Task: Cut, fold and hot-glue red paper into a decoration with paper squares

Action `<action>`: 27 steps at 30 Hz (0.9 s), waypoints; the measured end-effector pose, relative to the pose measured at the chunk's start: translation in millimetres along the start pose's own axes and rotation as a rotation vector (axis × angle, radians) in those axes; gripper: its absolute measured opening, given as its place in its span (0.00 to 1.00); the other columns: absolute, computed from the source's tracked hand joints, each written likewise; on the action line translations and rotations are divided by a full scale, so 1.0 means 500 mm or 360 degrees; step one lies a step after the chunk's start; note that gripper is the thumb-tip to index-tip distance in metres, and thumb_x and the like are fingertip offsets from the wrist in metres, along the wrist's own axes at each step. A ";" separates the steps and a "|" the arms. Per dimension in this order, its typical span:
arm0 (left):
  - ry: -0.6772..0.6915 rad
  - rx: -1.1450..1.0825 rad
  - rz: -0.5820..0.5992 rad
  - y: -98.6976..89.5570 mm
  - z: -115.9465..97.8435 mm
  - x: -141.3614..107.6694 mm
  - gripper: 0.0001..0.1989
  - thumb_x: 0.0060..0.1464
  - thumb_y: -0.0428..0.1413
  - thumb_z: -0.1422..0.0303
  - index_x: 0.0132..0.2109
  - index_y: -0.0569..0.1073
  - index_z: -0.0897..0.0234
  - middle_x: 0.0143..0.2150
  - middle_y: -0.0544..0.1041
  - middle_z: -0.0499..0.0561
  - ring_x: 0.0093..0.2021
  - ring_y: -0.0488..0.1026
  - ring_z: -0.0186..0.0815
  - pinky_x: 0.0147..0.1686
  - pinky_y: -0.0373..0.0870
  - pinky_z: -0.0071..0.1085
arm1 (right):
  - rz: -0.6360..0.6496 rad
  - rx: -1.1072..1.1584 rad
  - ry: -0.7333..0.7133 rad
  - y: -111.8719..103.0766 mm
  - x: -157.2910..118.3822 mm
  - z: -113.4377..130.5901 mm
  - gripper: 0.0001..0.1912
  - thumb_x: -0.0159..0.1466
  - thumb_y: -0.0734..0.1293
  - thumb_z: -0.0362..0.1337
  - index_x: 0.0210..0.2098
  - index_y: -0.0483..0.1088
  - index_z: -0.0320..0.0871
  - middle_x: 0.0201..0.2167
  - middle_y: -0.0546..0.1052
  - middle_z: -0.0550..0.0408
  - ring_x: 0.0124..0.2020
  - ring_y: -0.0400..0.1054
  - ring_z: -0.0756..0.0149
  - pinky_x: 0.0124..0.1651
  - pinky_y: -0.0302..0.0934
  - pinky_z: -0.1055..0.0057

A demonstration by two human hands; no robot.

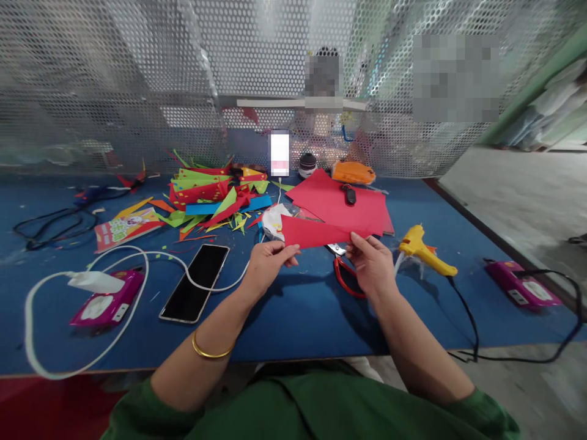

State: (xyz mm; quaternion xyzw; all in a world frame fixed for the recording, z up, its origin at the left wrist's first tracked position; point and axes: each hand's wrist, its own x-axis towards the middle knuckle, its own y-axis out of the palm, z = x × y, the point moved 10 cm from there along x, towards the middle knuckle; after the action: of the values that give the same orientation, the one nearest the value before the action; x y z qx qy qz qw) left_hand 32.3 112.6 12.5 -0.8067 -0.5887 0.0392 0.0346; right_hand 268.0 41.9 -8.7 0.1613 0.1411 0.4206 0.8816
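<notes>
A long red paper piece [316,233] is stretched between my two hands above the blue table. My left hand [270,264] pinches its left end between thumb and fingers. Its lower right edge is pinched by my right hand [370,260]. Scissors with red handles [343,278] lie just beside my right hand, their blades partly covered by the paper. Behind the held piece, larger red sheets [321,198] lie on the table with a small black object [350,194] on top.
Cut colored paper [206,189] is heaped at the back left. A black phone [196,284], white cable and purple power strip [110,299] lie left. Right are a yellow glue gun [424,249] and another purple strip [523,284]. A perforated metal screen [151,67] stands behind.
</notes>
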 end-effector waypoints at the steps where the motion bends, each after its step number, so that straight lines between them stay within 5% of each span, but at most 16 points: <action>1: 0.0019 -0.0028 -0.0055 -0.010 -0.003 0.002 0.16 0.52 0.62 0.58 0.21 0.79 0.62 0.23 0.78 0.52 0.25 0.70 0.32 0.29 0.66 0.28 | 0.0013 -0.0015 0.0000 0.002 -0.002 0.001 0.22 0.36 0.83 0.46 0.22 0.72 0.44 0.18 0.73 0.62 0.20 0.67 0.73 0.22 0.62 0.76; 5: -0.0041 -0.0412 -0.0367 -0.047 0.015 0.003 0.14 0.51 0.65 0.57 0.28 0.80 0.64 0.23 0.78 0.49 0.24 0.70 0.30 0.24 0.63 0.26 | 0.0085 -0.0150 -0.0013 0.020 -0.020 -0.013 0.20 0.41 0.82 0.47 0.25 0.75 0.43 0.19 0.76 0.58 0.22 0.71 0.69 0.24 0.64 0.73; 11: -0.0507 -0.1104 -0.0369 0.013 0.086 -0.015 0.17 0.37 0.72 0.70 0.37 0.79 0.66 0.33 0.83 0.51 0.28 0.79 0.34 0.22 0.69 0.25 | 0.0261 -0.0640 -0.0164 0.058 -0.046 -0.032 0.19 0.54 0.72 0.55 0.31 0.75 0.44 0.23 0.78 0.54 0.27 0.75 0.63 0.30 0.68 0.68; 14: -0.0538 -0.1124 -0.0496 -0.004 0.088 -0.018 0.13 0.40 0.70 0.73 0.35 0.78 0.66 0.28 0.82 0.48 0.25 0.78 0.32 0.21 0.68 0.24 | 0.0421 -0.1118 -0.0265 0.066 -0.055 -0.015 0.16 0.61 0.68 0.51 0.34 0.75 0.44 0.27 0.79 0.53 0.30 0.75 0.61 0.35 0.69 0.65; 18: -0.0498 -0.1113 -0.0579 -0.045 0.067 -0.011 0.08 0.43 0.67 0.74 0.34 0.77 0.65 0.26 0.81 0.46 0.25 0.78 0.31 0.22 0.67 0.24 | 0.0464 -0.1909 -0.0434 0.034 -0.065 0.019 0.06 0.59 0.68 0.32 0.36 0.75 0.42 0.39 0.79 0.45 0.44 0.73 0.53 0.48 0.63 0.61; 22: -0.0498 -0.0984 -0.0463 -0.046 0.055 -0.006 0.07 0.42 0.67 0.75 0.32 0.78 0.66 0.28 0.83 0.50 0.27 0.81 0.36 0.22 0.67 0.25 | 0.0453 -0.2543 -0.0459 0.008 -0.064 0.014 0.14 0.56 0.64 0.22 0.41 0.73 0.34 0.44 0.75 0.34 0.49 0.69 0.45 0.48 0.59 0.59; 27: -0.0432 -0.0903 -0.0436 -0.046 0.050 -0.004 0.12 0.38 0.70 0.75 0.34 0.79 0.67 0.27 0.83 0.50 0.25 0.80 0.36 0.20 0.65 0.24 | 0.0517 -0.2908 -0.0442 0.014 -0.053 -0.009 0.22 0.57 0.62 0.22 0.52 0.69 0.31 0.44 0.75 0.34 0.46 0.71 0.46 0.45 0.59 0.61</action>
State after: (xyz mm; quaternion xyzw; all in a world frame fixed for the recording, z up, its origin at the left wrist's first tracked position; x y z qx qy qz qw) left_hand 7.1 118.0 -9.8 -0.6850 -0.6782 -0.0243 -0.2649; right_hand 245.3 26.1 -6.8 -0.5270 -0.3745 0.4633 0.6061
